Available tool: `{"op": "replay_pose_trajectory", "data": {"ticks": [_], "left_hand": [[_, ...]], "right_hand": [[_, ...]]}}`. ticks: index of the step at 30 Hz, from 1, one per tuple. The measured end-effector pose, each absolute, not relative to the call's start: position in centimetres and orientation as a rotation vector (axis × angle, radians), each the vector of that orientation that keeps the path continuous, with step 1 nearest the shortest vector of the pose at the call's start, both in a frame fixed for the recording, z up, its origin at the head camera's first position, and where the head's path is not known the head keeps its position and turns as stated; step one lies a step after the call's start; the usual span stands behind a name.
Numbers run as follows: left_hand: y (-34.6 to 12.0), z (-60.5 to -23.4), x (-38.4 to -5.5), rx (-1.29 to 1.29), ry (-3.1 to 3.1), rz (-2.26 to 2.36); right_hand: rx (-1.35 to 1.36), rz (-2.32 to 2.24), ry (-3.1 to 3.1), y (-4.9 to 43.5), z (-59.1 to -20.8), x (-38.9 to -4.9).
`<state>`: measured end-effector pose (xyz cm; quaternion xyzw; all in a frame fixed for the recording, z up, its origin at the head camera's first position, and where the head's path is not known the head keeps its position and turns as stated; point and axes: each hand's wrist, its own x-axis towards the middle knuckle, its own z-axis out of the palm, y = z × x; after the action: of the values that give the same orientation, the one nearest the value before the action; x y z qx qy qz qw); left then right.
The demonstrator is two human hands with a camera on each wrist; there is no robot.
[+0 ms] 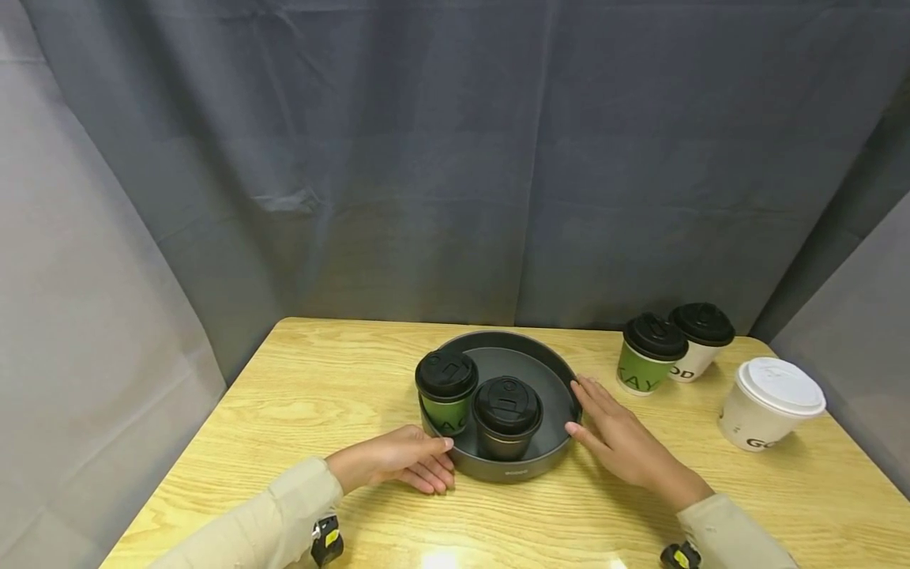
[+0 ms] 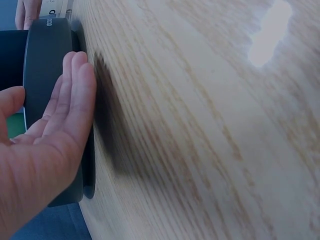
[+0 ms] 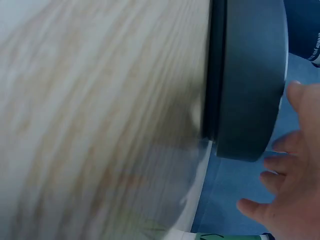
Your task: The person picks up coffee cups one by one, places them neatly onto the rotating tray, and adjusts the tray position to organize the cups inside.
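Note:
A round dark grey pan [image 1: 515, 469] stands on the wooden table. Inside it, at the left, is a green paper cup [image 1: 446, 387] with a black lid; a black lidded cup [image 1: 507, 419] stands beside it near the front. My left hand [image 1: 400, 458] is at the pan's front left, its straight fingers [image 2: 75, 95] along the outer wall and its thumb [image 2: 12, 100] at the rim. On the opposite side my right hand [image 1: 626, 438] has its fingers spread, fingertips right at the rim. In the right wrist view its thumb [image 3: 296, 95] overlaps the pan's edge.
To the right stand another green cup [image 1: 645, 359] with a black lid, a white cup [image 1: 700, 348] with a black lid behind it, and a wide white tub [image 1: 771, 407] with a white lid. A grey curtain [image 1: 426, 158] hangs behind the table [image 1: 298, 411].

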<state>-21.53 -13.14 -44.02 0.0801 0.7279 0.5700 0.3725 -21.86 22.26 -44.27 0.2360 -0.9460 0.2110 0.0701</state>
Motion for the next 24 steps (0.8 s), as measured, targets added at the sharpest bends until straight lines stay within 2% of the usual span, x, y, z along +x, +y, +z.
{"op": "replay_pose_trajectory", "data": {"ticks": [12,24], "left_hand": [[-13.2,-43.8,-21.5,0.203,1.845,1.476],[-14.3,-43.6,-22.7,0.18,1.939,1.477]], "right_hand": [[0.736,0.615,-2.911,22.0,-44.3,-21.4],[0.693,0.555,-2.96,21.3,-44.2,-18.8]]}}
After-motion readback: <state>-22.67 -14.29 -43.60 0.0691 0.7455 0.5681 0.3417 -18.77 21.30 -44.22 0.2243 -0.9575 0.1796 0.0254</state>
